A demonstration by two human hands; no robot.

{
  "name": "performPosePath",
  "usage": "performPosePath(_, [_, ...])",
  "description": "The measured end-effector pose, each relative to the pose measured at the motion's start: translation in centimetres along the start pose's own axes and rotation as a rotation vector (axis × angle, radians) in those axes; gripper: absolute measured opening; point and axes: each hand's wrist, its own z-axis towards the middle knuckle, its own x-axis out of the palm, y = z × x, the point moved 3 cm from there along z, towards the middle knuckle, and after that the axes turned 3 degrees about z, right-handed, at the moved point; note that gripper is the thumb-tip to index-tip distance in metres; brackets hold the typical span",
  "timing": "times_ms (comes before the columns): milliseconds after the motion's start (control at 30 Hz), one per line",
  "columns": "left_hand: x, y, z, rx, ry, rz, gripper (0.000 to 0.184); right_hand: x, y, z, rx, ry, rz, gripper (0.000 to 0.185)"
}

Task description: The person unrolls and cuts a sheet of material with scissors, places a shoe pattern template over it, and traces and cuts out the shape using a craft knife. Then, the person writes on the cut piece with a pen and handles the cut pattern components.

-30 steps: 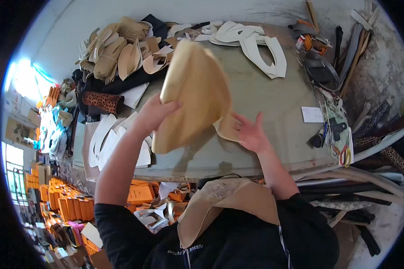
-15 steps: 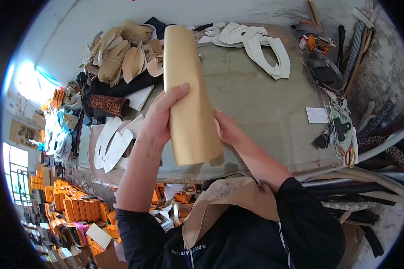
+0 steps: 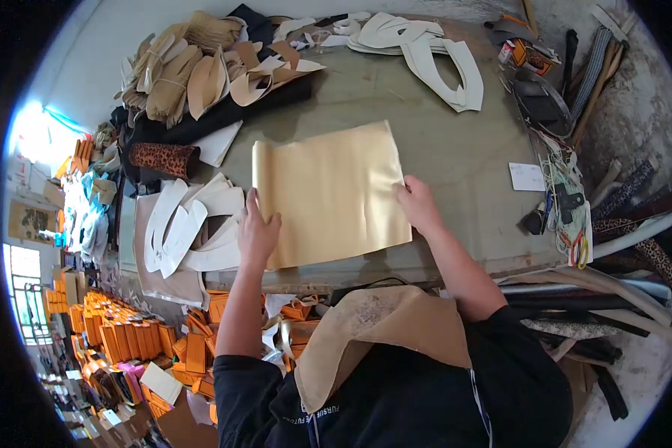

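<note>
A smooth gold sheet of leather-like material [image 3: 336, 194] is partly unrolled above the worktable, its left side still curled into a roll. My left hand [image 3: 257, 237] grips that rolled side near its lower end, thumb on the front and index finger pointing up along the outside. At the opposite edge, my right hand [image 3: 420, 205] pinches the sheet's free side. Some fingers of both hands are hidden. White cut-out pattern pieces [image 3: 175, 231] lie on the table just left of my left hand.
The worktable [image 3: 463, 179] carries bundled tan pieces [image 3: 173, 89], a leopard-print roll [image 3: 164, 160] and white oval cut-outs [image 3: 444, 71]. A paper note [image 3: 527, 176] and tangled cords [image 3: 564, 194] lie at the right. Orange boxes [image 3: 119, 325] fill the lower left.
The gold roll has been lowered and opened out to the right. My right hand moved outward with the free edge, while my left hand dropped lower on the rolled side.
</note>
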Motion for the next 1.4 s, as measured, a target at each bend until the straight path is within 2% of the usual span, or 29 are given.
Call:
performPosePath(33, [0.5,-0.1,-0.2,0.074,-0.046,0.112,0.077,-0.3,-0.2,-0.1,-0.006,-0.019,-0.082,0.024])
performPosePath(67, [1.0,0.2,-0.2,0.112,-0.046,0.024,0.086,-1.0,-0.5,-0.2,-0.003,-0.021,-0.089,0.024])
performPosePath(233, [2.2,-1.5,-0.2,0.146,-0.061,0.005,0.086,-9.2,0.2,-1.4,0.017,-0.221,-0.255,0.027])
performPosePath(433, [4.9,-6.5,-0.8,0.263,-0.032,-0.066,0.082,-18.8,-1.3,-2.0,0.173,-0.264,-0.466,0.030])
performPosePath(467, [5.1,-6.9,-0.6,0.208,0.011,-0.147,0.080,-19.3,-1.9,-2.3,0.127,-0.277,-0.456,0.030])
performPosePath(500, [5.2,-7.3,-0.6,0.153,0.056,-0.225,0.079,-19.4,-2.3,-2.6,0.082,-0.289,-0.446,0.031])
performPosePath(567, [4.6,-7.4,-0.3,0.196,0.045,-0.220,0.080,-18.9,-1.7,-3.2,0.129,-0.276,-0.451,0.031])
performPosePath(633, [3.6,-6.4,0.5,0.221,0.027,-0.180,0.080,-17.1,-1.1,-3.5,0.062,-0.275,-0.396,0.030])
performPosePath(767, [3.5,-3.6,1.4,0.225,0.019,-0.104,0.082,-15.0,-0.6,-3.7,0.150,-0.230,-0.301,0.028])
performPosePath(867, [3.2,-3.7,1.1,0.176,0.029,-0.055,0.083,-14.7,-1.7,-3.3,0.038,-0.264,-0.368,0.027])
performPosePath(1067, [3.5,-3.7,0.8,0.171,0.007,-0.084,0.082,-15.0,-1.3,-3.3,0.085,-0.240,-0.377,0.028])
performPosePath(1200, [2.9,-4.0,0.6,0.195,0.000,-0.095,0.080,-14.9,-1.3,-3.1,0.060,-0.260,-0.360,0.028])
performPosePath(1267, [3.4,-3.2,0.9,0.223,0.007,-0.160,0.076,-15.1,-1.2,-3.0,0.141,-0.189,-0.360,0.028])
performPosePath(1333, [3.6,-2.8,1.4,0.335,-0.057,-0.159,0.076,-15.4,-1.8,-3.2,0.142,-0.214,-0.391,0.030])
performPosePath(1400, [3.3,-3.4,1.5,0.236,0.058,-0.170,0.076,-17.2,-1.7,-4.2,0.000,-0.315,-0.374,0.034])
